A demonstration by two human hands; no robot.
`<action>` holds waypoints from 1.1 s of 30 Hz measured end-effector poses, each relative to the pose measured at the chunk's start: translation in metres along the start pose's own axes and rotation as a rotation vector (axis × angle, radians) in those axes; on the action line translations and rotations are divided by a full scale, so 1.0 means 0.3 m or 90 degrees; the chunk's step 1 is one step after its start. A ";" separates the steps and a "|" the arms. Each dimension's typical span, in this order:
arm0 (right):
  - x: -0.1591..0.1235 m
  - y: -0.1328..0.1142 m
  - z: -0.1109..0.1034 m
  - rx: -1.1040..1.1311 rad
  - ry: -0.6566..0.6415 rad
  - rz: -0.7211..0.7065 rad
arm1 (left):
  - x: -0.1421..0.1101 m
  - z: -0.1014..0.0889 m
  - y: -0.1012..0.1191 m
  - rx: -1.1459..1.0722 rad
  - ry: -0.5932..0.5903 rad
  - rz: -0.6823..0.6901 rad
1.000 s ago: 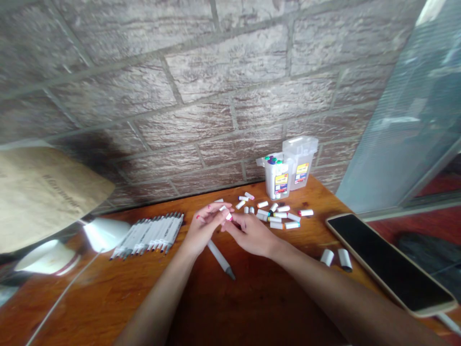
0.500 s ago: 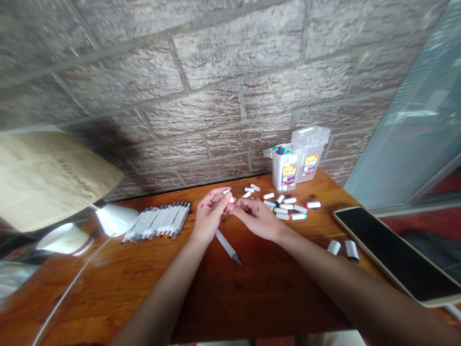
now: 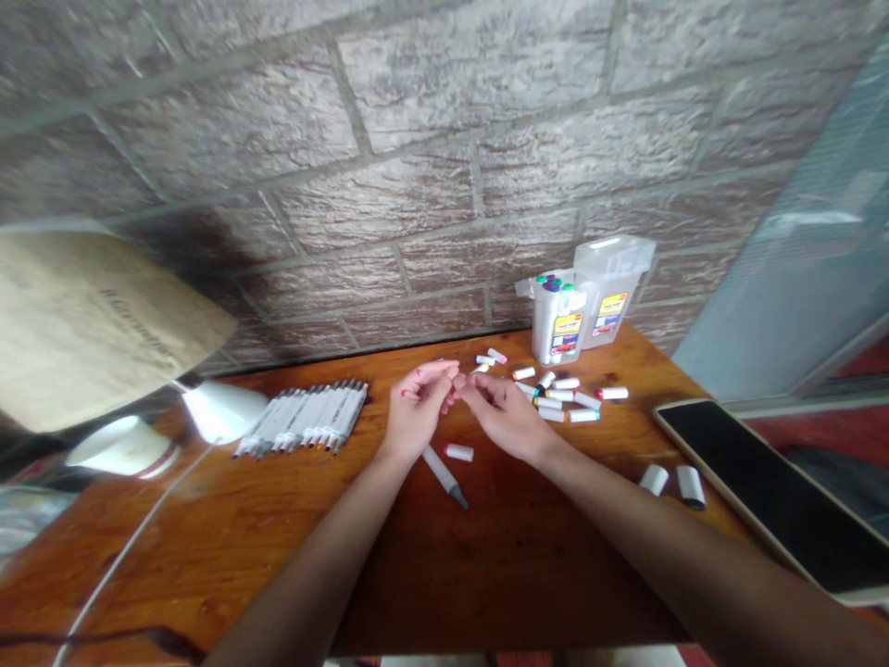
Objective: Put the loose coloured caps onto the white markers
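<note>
My left hand point(image 3: 420, 408) and my right hand point(image 3: 501, 408) meet fingertip to fingertip above the middle of the table. Fingers on both are pinched closed, and whatever may be between them is hidden. Red marks show on the left palm. Just below the hands lies a white marker cap point(image 3: 459, 452) with a red-pink end. Beside it an uncapped marker point(image 3: 444, 475) rests on the wood, its grey tip toward me and its far end behind my left wrist. Several loose marker caps point(image 3: 559, 396) are scattered right of my right hand.
A row of markers point(image 3: 306, 417) lies at left, near a white lamp point(image 3: 222, 412), a paper cup point(image 3: 125, 446) and a paper bag point(image 3: 104, 324). Clear plastic cases point(image 3: 566, 320) stand at the back right. A phone point(image 3: 757, 491) and two larger white caps point(image 3: 690, 486) lie at right.
The white cap held in my fingers half a second ago is out of them, and a red-ended cap now lies on the table below. My hands stay close together; the view has shifted slightly.
</note>
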State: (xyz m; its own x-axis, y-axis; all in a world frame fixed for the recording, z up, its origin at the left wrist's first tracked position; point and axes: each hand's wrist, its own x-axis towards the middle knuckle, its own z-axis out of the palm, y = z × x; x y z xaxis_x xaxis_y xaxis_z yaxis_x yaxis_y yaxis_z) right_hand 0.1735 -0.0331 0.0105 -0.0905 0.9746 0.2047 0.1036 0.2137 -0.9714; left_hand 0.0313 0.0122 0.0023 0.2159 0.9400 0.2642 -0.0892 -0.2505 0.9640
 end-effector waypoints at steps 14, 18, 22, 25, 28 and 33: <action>-0.056 -0.092 -0.134 -0.472 -0.395 0.068 | 0.005 -0.002 0.014 0.069 0.122 0.118; -0.029 -0.063 -0.170 -0.442 -0.396 0.106 | 0.000 -0.004 0.019 0.068 0.125 0.095; -0.028 -0.062 -0.157 -0.442 -0.344 0.073 | -0.004 -0.001 0.019 0.072 0.113 0.109; -0.038 -0.079 -0.140 -0.430 -0.372 0.016 | -0.008 0.001 0.014 0.082 0.105 0.102; -0.048 -0.089 -0.125 -0.394 -0.415 -0.018 | -0.011 0.004 0.008 0.097 0.092 0.104; -0.054 -0.060 -0.085 -0.404 -0.422 -0.011 | -0.015 0.009 0.006 0.110 0.084 0.123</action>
State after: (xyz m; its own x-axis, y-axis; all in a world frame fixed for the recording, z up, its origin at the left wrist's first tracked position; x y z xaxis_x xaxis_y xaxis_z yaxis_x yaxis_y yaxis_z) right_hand 0.1982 -0.0509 0.0276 -0.6270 0.7746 -0.0826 0.6036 0.4160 -0.6802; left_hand 0.0330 0.0070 0.0030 0.0824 0.8900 0.4484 0.0537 -0.4533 0.8898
